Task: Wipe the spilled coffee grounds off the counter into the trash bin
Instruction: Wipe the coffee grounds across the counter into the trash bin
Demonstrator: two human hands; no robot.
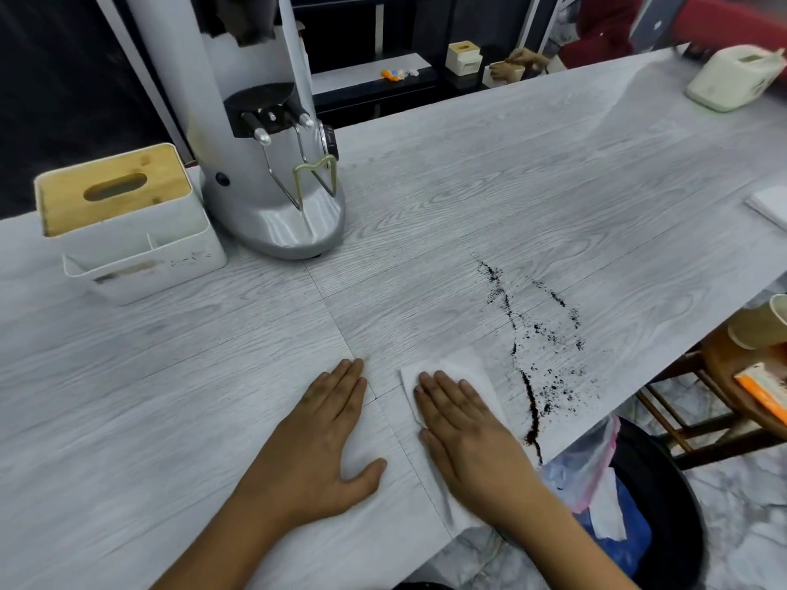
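Note:
Dark coffee grounds point(532, 359) lie scattered in streaks on the grey wood-grain counter point(468, 185), running toward its right edge. My right hand point(464, 423) lies flat on a white paper tissue point(462, 368), pressing it on the counter just left of the grounds. My left hand point(323, 427) rests flat and empty on the counter, fingers together, left of the tissue. A black trash bin point(664, 496) with a clear liner and a crumpled tissue inside stands on the floor below the counter's right edge, under the end of the grounds trail.
A silver coffee grinder point(264, 134) stands at the back left, beside a white tissue box with a wooden lid point(119, 219). A cream tissue box point(732, 78) sits far right. A wooden stool point(749, 385) with paper cups stands right of the bin.

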